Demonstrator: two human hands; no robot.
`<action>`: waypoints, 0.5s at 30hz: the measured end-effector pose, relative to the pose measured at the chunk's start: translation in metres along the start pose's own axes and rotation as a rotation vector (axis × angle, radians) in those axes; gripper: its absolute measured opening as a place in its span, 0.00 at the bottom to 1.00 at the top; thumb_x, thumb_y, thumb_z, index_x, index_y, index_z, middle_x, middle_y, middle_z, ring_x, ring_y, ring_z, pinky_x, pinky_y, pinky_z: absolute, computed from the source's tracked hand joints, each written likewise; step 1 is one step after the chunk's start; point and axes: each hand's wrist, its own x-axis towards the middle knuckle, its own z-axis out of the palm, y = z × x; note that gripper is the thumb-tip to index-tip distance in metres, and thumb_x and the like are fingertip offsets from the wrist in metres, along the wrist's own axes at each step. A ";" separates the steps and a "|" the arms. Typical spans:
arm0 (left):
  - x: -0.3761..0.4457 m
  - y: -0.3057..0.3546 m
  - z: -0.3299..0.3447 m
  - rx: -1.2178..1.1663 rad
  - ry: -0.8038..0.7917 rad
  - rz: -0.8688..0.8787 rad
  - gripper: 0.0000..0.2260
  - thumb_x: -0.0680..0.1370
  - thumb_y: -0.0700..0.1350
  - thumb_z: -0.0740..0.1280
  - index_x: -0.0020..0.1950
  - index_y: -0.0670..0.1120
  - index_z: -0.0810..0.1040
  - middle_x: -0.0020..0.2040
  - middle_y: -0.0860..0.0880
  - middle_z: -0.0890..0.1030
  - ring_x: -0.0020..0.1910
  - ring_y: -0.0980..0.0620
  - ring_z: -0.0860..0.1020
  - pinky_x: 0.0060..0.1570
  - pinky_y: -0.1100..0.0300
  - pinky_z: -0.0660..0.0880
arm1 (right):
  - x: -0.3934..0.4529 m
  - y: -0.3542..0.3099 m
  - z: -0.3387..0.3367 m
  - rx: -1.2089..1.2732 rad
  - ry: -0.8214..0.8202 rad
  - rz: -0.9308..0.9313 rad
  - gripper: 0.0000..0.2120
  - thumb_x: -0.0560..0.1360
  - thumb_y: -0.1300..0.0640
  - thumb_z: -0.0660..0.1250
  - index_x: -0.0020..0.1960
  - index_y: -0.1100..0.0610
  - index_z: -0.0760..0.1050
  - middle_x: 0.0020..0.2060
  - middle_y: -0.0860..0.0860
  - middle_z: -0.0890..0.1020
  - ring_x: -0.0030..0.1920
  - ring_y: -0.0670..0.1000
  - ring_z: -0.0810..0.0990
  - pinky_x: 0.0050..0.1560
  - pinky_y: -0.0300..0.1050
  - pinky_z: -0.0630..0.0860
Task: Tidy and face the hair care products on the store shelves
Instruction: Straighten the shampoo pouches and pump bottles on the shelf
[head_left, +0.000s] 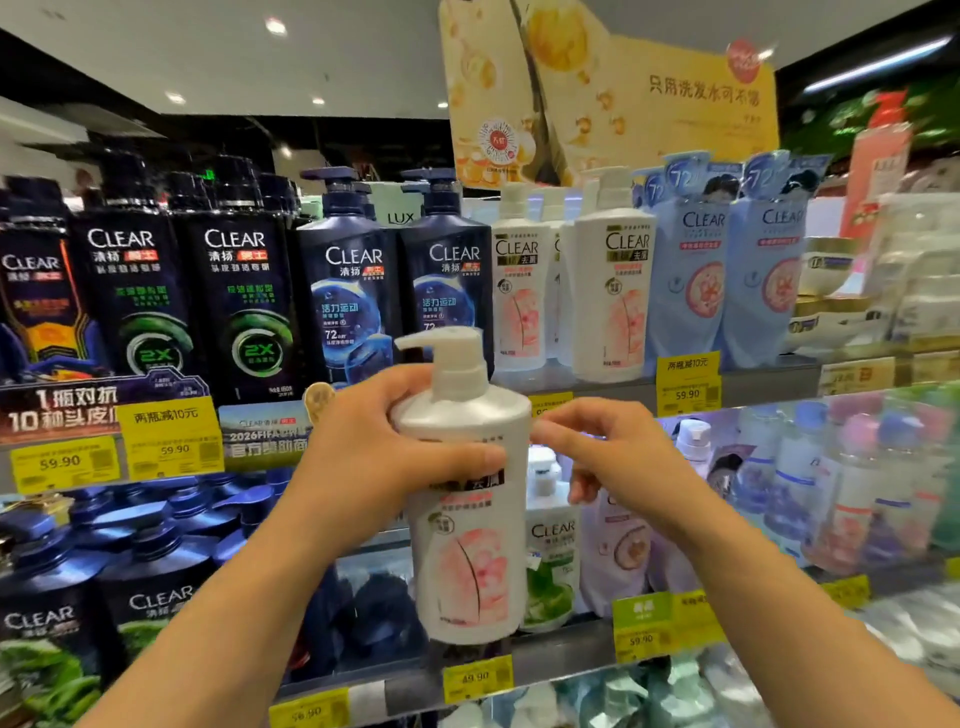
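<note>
A white CLEAR pump bottle with a pink flower label is held upright in front of the shelves. My left hand wraps around its upper body just below the pump. My right hand is at the bottle's right shoulder, fingertips touching or nearly touching it, fingers apart. On the top shelf stand matching white CLEAR bottles, with a gap in front of the dark blue bottles to their left.
Black CLEAR bottles fill the top shelf's left side, light blue refill pouches its right. The lower shelf holds dark blue bottles, a green-labelled white bottle and lilac pouches. Yellow price tags line the shelf edges.
</note>
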 end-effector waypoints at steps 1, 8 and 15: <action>0.008 0.012 0.004 -0.025 0.005 0.038 0.26 0.56 0.46 0.81 0.53 0.54 0.82 0.44 0.57 0.86 0.43 0.58 0.85 0.37 0.65 0.80 | -0.003 -0.013 -0.012 0.037 0.017 -0.031 0.05 0.77 0.55 0.72 0.49 0.56 0.84 0.40 0.60 0.85 0.25 0.51 0.78 0.30 0.43 0.77; 0.077 0.080 0.038 0.059 0.052 0.298 0.21 0.65 0.47 0.81 0.55 0.55 0.81 0.45 0.58 0.86 0.45 0.59 0.84 0.46 0.58 0.83 | 0.016 -0.048 -0.078 0.134 0.147 -0.198 0.03 0.76 0.56 0.73 0.49 0.54 0.84 0.36 0.46 0.84 0.26 0.48 0.76 0.33 0.44 0.77; 0.132 0.101 0.057 0.191 0.119 0.327 0.22 0.66 0.50 0.81 0.54 0.59 0.76 0.50 0.58 0.83 0.49 0.59 0.82 0.53 0.52 0.81 | 0.038 -0.040 -0.119 0.118 0.184 -0.204 0.02 0.77 0.57 0.73 0.50 0.52 0.83 0.44 0.51 0.87 0.28 0.50 0.78 0.30 0.37 0.75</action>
